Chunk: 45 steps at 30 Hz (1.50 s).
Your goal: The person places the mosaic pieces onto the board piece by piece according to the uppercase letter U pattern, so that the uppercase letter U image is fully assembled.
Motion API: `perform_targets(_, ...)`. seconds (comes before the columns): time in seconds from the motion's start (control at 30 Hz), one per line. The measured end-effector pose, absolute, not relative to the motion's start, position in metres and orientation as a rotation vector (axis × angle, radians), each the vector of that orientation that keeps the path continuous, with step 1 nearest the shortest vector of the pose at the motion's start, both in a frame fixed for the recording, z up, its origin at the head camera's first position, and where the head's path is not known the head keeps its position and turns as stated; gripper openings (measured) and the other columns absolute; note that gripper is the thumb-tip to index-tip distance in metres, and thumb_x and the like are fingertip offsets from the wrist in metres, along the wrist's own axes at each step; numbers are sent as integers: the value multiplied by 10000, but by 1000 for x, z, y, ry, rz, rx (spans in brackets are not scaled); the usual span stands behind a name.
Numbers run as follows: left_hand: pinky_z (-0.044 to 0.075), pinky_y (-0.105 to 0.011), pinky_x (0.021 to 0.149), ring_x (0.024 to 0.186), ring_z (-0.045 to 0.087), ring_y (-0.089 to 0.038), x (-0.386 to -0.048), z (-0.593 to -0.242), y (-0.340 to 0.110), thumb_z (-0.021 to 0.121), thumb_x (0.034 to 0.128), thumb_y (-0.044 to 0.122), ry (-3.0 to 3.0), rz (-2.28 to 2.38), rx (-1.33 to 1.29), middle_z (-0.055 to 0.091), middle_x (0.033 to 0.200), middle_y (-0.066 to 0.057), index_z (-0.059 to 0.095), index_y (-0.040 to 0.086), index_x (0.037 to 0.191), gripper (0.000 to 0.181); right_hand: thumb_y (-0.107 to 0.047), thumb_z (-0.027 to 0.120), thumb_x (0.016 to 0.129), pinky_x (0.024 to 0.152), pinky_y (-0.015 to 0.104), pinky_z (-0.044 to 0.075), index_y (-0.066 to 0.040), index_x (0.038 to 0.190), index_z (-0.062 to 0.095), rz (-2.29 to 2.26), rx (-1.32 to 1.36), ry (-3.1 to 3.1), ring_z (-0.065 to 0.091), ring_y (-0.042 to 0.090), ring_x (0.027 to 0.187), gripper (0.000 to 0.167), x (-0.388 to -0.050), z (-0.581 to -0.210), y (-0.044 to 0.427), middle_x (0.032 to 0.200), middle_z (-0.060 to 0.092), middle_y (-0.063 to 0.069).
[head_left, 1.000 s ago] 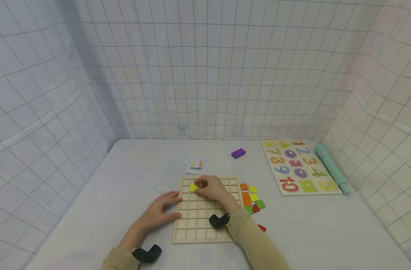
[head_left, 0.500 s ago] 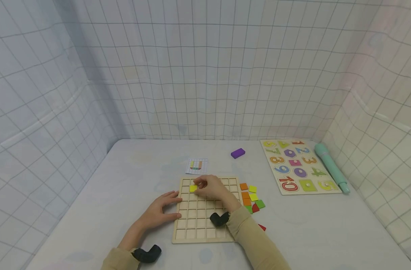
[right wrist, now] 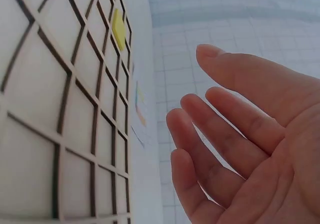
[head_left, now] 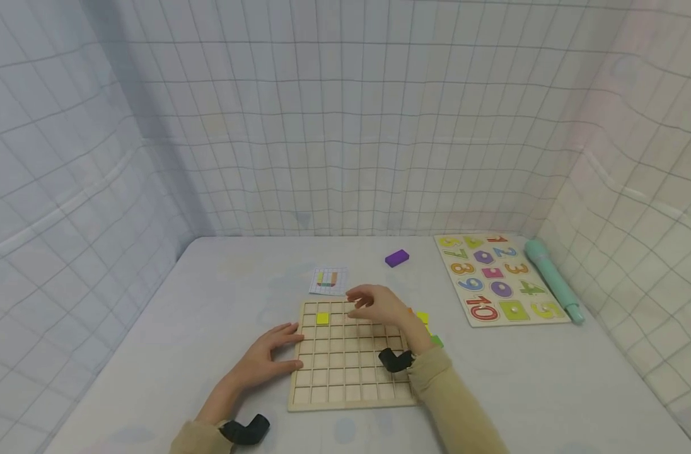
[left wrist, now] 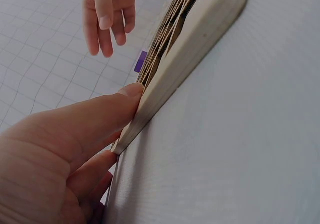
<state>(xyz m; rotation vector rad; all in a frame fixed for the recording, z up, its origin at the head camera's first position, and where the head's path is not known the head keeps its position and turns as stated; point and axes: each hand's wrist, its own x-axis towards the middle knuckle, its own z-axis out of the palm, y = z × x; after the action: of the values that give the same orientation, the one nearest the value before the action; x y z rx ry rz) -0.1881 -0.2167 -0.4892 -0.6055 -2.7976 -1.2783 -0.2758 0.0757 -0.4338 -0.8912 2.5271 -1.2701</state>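
Grid-patterned cloth (head_left: 323,113) backs a white tabletop (head_left: 226,284). Yellow square tile (head_left: 323,318) lies on the wooden grid board (head_left: 336,360) at eleven o'clock. Left hand (head_left: 263,358), fingers apart, touches its nine-o'clock edge; right hand (head_left: 384,307) hovers at one o'clock, empty, loosely spread. Placement appears complete; another would require a fingertip pinch.

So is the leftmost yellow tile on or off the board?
On: the yellow tile lies near the far left corner of the board, squared with its grid; cannot tell if fully seated.
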Motion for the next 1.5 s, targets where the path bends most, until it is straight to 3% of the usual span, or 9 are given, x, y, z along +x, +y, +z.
perform_targets(0.37, 237, -614, 1043, 1336, 310, -384, -187, -490, -216, 761, 770, 359, -2793, -1260, -619, 449, 1410, -135, 640, 104, 1212, 524, -245, 704, 856, 876, 372, 491, -73, 1225, 608, -1386, -717, 2654, 608, 206, 983, 418, -274, -427, 144, 1149, 639, 118)
perform_targets(0.57, 238, -613, 1043, 1335, 311, -388, -188, -489, -216, 758, 775, 355, -2785, -1247, -633, 450, 1409, -136, 639, 104, 1213, 520, -246, 698, 858, 899, 411, 480, -26, 1224, 599, -1454, -659, 2694, 613, 222, 976, 439, -273, -433, 167, 1123, 649, 114)
perform_targets(1.0, 223, -614, 1050, 1341, 297, -392, -189, -491, -218, 764, 771, 347, -2784, -1285, -627, 441, 1414, -145, 638, 99, 1215, 524, -228, 696, 862, 856, 397, 495, -41, 1222, 600, -1438, -513, 2707, 602, 229, 981, 417, -271, -447, 180, 1106, 652, 78)
perform_targets(1.5, 233, -611, 1047, 1346, 300, -368, -190, -492, -218, 758, 773, 371, -2797, -1267, -615, 441, 1421, -110, 638, 136, 1222, 520, -217, 688, 865, 846, 411, 509, -17, 1206, 604, -1466, -530, 2689, 610, 248, 977, 404, -279, -465, 191, 1089, 659, 95)
